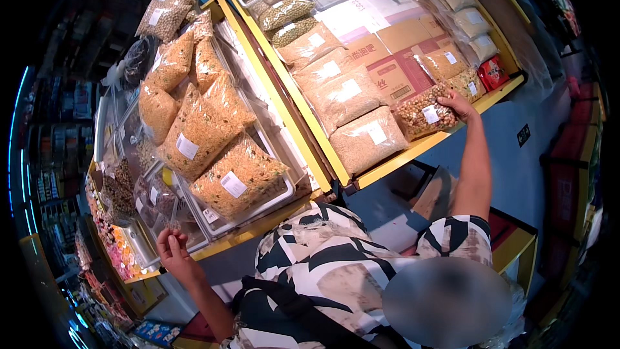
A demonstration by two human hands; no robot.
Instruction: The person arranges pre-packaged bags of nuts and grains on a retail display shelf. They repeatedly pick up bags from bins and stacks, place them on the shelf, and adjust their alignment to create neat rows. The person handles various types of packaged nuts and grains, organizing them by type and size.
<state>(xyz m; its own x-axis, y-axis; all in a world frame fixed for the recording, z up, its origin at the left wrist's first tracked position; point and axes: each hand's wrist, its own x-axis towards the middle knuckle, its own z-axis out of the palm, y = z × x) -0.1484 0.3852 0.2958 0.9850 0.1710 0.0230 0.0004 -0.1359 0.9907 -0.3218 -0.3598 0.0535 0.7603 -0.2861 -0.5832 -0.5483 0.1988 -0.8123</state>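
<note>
My right hand (457, 105) grips the right end of a clear bag of brown mixed beans or nuts (416, 118) bearing a white label. This bag rests at the front of the right-hand yellow-edged bin (387, 170). Left of it lies a column of bagged pale grain (356, 138). At the lower left, my left hand (177, 254) has its fingers curled by a bag of dark reddish beans (162, 198); whether it touches the bag is unclear. Large bags of orange grain mix (208, 128) are heaped on a white-rimmed clear tub (288, 194) nearby.
Flattened cardboard (387, 60) lines the right bin. Along its right side are bags of pale grain (472, 22) and a red packet (493, 73). A metal cylinder (138, 247) stands left of my left hand. Shelves of goods (53, 155) line the far left.
</note>
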